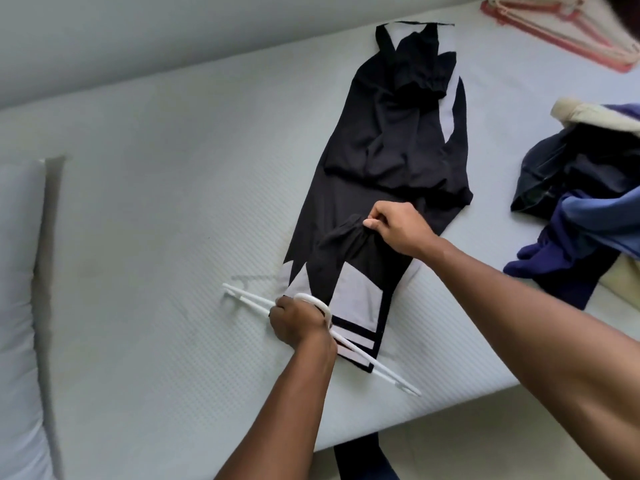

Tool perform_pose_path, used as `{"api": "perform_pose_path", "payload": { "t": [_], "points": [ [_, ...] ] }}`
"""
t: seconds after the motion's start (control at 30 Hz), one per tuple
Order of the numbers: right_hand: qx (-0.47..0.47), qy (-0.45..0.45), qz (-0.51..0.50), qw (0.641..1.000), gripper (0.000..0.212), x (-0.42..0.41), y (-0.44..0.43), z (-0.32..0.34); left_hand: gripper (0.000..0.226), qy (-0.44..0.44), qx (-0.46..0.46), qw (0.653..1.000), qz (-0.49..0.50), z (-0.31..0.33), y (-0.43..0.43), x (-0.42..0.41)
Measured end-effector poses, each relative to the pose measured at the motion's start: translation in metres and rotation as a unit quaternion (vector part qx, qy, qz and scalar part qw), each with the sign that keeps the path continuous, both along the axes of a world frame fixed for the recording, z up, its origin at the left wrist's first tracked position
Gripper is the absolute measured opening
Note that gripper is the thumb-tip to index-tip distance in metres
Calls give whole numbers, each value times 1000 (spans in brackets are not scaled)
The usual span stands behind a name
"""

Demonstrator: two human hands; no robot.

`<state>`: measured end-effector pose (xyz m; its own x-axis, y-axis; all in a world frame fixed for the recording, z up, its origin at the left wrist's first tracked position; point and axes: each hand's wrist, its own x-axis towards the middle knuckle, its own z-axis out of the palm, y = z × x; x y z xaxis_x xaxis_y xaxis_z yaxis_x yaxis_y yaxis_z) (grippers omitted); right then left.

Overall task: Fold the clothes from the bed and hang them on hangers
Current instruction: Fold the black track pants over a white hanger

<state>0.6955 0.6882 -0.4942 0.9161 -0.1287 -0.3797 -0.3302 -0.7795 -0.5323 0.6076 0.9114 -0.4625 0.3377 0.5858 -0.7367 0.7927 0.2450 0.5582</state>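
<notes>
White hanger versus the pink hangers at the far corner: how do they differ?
The white hanger is single, gripped by the left hand at the end of the black garment; the pink hangers lie stacked, untouched. Both are slim clothes hangers.

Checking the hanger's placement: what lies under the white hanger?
The black garment's grey-striped end under one arm, bare mattress under the other. The left hand covers the hanger's middle, hiding what's beneath.

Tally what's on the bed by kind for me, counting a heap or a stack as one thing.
White hanger: 1
Black garment: 1
Heap of clothes: 1
Stack of pink and cream hangers: 1
Pillow: 1
Total: 5
</notes>
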Motion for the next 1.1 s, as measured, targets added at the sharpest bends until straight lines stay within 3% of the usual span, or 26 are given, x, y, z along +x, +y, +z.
{"api": "perform_pose_path", "payload": {
  "t": [0.07, 0.2, 0.37, 0.47, 0.53, 0.67, 0.83, 0.93, 1.1],
  "points": [
    [-35, -23, -7, 999, 19, 13, -10, -1, 45, 4, 1, 1000, 5, -10, -7, 4],
    [-62, -92, -126, 986, 20, 42, -38, -1, 46, -11, 15, 1000, -2, 16, -25, 14],
    [-120, -132, -96, 979, 24, 58, -31, -14, 36, -15, 9, 1000, 3, 35, -44, 22],
    [-140, -102, -75, 982, 26, 57, -30, -20, 30, -31, -1, 999, 17, 34, -45, 18],
    [-138, -88, -88, 983, 30, 50, -27, -23, 27, -26, -16, 999, 23, 28, -41, 16],
    [-60, -85, -215, 971, 52, 20, -19, -23, 23, -19, -88, 993, 74, 28, -31, 16],
    [-50, -47, -164, 984, 29, 10, -34, -33, 18, -51, -116, 990, 67, 23, -17, 4],
    [-60, -52, -201, 976, 31, 28, -47, -28, 16, -62, -167, 982, 62, 15, -3, -1],
    [-42, -55, -237, 969, 36, 42, -50, -29, 13, 10, -268, 963, -7, -5, 36, -23]
  ]
}}
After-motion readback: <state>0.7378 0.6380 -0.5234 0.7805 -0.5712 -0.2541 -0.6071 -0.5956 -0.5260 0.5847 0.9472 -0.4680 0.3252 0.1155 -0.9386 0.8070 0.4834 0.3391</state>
